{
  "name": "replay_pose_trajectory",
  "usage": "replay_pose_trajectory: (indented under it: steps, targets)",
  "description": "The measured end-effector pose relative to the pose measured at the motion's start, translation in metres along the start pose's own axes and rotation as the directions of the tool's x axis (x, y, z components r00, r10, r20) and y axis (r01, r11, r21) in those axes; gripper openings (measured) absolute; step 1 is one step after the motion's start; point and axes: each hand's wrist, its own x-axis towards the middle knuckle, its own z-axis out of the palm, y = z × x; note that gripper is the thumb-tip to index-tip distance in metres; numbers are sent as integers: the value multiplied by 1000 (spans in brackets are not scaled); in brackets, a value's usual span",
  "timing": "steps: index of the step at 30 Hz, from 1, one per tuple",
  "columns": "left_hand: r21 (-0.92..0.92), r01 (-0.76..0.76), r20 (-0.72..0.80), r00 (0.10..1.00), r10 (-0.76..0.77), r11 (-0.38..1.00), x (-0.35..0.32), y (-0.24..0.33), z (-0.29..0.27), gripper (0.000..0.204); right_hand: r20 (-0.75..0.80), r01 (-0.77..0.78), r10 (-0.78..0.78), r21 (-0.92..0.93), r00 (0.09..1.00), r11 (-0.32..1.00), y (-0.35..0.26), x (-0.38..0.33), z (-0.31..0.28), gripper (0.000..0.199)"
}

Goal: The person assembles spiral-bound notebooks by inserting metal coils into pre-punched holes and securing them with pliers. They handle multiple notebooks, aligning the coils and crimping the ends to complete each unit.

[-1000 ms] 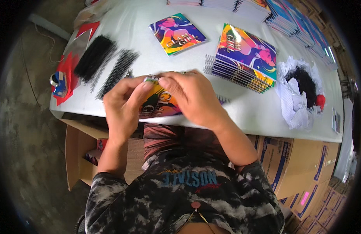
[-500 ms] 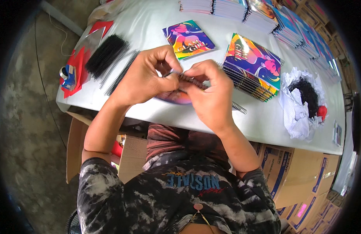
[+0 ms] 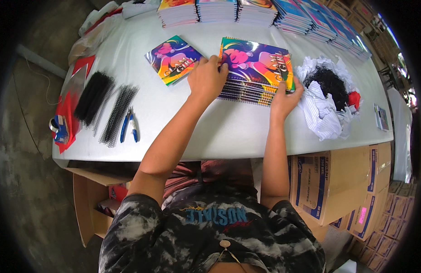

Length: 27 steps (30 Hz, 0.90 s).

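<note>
Left hand and right hand are grasping a notebook (at opposite ends), apparently seating it on the stack; the next move is calling for alignment.

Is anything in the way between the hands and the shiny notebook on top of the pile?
Nothing that I can see. The left hand is at the left edge of the top notebook, and the right hand is at its near right corner. The crumpled striped bundle lies off to the right.
</note>
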Motion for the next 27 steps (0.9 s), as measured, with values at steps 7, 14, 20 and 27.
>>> replay_pose_trajectory:
  steps: [7, 14, 20, 27]
  targets:
    - [98, -180, -96, 977, 189, 979, 38, -66, -7, 39, 22, -79, 76, 164, 997, 983, -5, -20, -3, 44]
    - [388, -372, 99, 927, 363, 843, -35, -144, -8, 44, -91, 357, -358, -18, 929, 934, -19, -30, -11, 52]
    - [183, -594, 642, 676, 363, 784, -131, -69, -125, 18, 845, 547, -502, 336, 185, 767, -138, -119, -8, 59]
    - [-351, 38, -118, 989, -84, 936, -98, -87, -179, 58, 855, -511, -13, 322, 519, 797, -121, -104, -11, 11]
